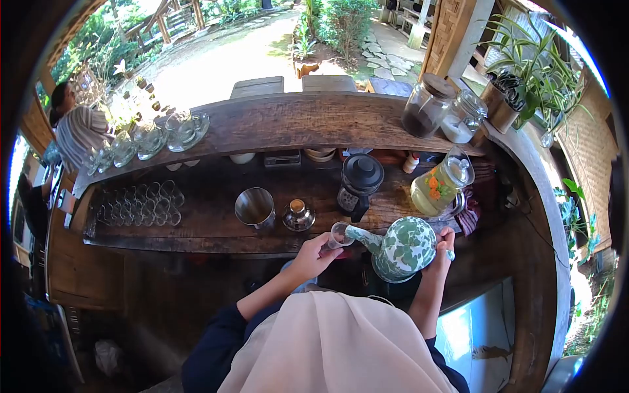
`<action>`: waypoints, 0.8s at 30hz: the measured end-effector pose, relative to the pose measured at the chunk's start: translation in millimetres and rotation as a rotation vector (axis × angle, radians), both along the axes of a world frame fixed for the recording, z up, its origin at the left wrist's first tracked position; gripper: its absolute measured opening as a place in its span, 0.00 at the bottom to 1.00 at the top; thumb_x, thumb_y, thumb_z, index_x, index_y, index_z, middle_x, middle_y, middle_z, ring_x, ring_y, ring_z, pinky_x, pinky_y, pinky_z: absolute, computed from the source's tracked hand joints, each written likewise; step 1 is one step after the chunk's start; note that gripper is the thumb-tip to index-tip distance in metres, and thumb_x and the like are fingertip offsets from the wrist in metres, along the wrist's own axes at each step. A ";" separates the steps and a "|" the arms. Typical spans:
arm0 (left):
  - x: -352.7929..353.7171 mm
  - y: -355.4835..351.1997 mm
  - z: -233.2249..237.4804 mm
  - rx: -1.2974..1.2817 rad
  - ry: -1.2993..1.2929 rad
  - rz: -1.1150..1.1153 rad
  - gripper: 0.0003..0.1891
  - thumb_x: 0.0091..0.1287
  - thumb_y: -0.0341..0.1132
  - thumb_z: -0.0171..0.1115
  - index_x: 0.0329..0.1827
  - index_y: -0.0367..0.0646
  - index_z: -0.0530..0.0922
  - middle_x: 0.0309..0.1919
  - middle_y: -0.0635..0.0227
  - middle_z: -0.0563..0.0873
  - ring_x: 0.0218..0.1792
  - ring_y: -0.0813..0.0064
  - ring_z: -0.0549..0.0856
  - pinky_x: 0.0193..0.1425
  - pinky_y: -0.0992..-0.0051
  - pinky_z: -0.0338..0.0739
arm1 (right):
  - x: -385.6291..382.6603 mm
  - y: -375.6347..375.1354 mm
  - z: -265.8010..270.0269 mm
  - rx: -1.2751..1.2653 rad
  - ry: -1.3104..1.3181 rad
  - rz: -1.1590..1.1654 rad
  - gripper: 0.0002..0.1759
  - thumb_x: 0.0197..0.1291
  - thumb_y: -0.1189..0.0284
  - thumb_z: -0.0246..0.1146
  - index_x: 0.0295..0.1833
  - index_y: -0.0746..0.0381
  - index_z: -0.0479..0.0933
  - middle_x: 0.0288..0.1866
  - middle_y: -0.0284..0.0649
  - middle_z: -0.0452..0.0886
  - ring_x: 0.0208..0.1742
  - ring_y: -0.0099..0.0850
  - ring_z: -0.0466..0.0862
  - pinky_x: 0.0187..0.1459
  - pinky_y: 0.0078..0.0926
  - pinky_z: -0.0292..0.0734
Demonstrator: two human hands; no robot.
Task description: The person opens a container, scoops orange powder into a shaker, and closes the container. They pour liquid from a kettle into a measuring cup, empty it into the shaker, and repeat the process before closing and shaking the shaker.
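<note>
My left hand (312, 258) is closed around a small clear glass (340, 235) near the front edge of the counter. In my right hand (443, 253) is the handle of a white teapot with a green leaf pattern (407, 247). The teapot is tilted to the left, its spout right at the glass rim. Just beyond them stand a black-lidded French press (359, 185) and a glass pitcher of pale yellow liquid (432, 190) with orange flowers on it. Left of the glass are a round glass vessel with a cork-coloured top (299, 216) and a metal cup (255, 207).
Rows of clear glasses (141, 204) stand on the left of the lower counter (203, 237). Along the raised wooden bar (295, 122) are glass cups (149, 139) and two jars (429, 108). A purple cloth (469, 217) hangs at right. Another person (78, 128) is at far left.
</note>
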State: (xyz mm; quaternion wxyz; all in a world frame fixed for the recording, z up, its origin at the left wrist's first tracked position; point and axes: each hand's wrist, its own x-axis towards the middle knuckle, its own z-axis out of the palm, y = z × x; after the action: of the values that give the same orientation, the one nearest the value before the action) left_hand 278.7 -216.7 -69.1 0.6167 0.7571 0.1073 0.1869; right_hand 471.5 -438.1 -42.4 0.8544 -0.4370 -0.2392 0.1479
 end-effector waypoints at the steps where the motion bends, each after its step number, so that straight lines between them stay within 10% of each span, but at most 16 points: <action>1: -0.6 1.1 -0.1 -0.002 -0.001 0.004 0.13 0.64 0.27 0.65 0.51 0.40 0.76 0.42 0.66 0.85 0.41 0.79 0.82 0.49 0.76 0.76 | -0.2 2.5 2.0 0.009 -0.035 -0.010 0.35 0.50 0.51 0.72 0.49 0.56 0.58 0.42 0.47 0.80 0.42 0.36 0.84 0.42 0.33 0.84; 7: -4.0 6.2 -2.3 0.016 0.009 -0.006 0.13 0.63 0.28 0.65 0.51 0.39 0.76 0.41 0.64 0.86 0.40 0.76 0.83 0.49 0.75 0.77 | 0.3 6.3 18.7 -0.041 -0.027 0.063 0.39 0.47 0.52 0.75 0.47 0.57 0.52 0.50 0.64 0.77 0.50 0.44 0.81 0.52 0.38 0.80; 24: -13.0 7.7 -1.4 0.011 0.016 -0.010 0.16 0.63 0.28 0.64 0.54 0.38 0.76 0.43 0.61 0.85 0.44 0.74 0.84 0.51 0.73 0.76 | -2.2 10.2 32.4 -0.091 -0.110 0.095 0.37 0.49 0.52 0.74 0.47 0.57 0.54 0.51 0.62 0.77 0.50 0.42 0.82 0.49 0.35 0.81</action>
State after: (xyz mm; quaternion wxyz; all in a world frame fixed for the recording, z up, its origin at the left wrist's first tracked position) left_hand 265.8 -209.0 -70.6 0.6126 0.7624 0.1075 0.1787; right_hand 469.3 -427.9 -10.0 0.8112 -0.4709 -0.2993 0.1748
